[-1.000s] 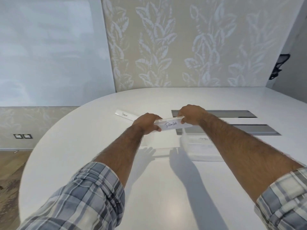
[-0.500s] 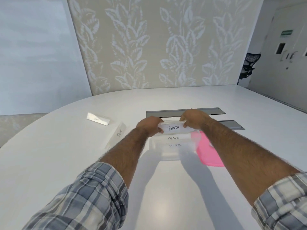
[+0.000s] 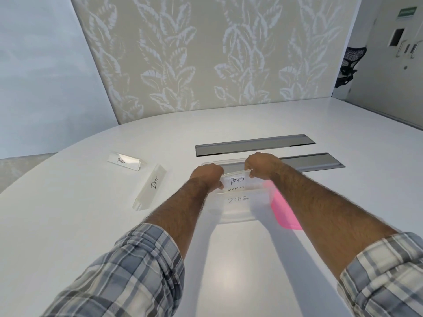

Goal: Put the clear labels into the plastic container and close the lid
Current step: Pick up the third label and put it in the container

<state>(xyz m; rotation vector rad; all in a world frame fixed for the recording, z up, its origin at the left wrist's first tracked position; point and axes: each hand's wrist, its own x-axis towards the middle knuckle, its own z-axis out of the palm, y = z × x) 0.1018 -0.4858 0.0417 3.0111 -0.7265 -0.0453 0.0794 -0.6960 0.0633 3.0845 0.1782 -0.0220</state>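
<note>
A clear label marked PANDA (image 3: 236,180) is held at both ends, my left hand (image 3: 209,175) on its left end and my right hand (image 3: 262,165) on its right end. It sits low inside the open clear plastic container (image 3: 231,217), above two labels lying there, one reading ZEBRA (image 3: 238,199). The pink lid (image 3: 283,212) lies on the table against the container's right side, partly under my right forearm. To the left on the white table (image 3: 68,213) lie two more clear labels, one marked BEAR (image 3: 153,186) and another (image 3: 125,160) farther back.
Two grey cable slots are set in the tabletop behind the container, the far cable slot (image 3: 254,144) and the near cable slot (image 3: 318,161). A leaf-patterned wall panel rises beyond the table's curved far edge. A black office chair (image 3: 348,65) stands at the far right.
Both hands carried the PANDA label from above the table down into the container. The view swung right, bringing the pink lid and the two loose labels into sight.
</note>
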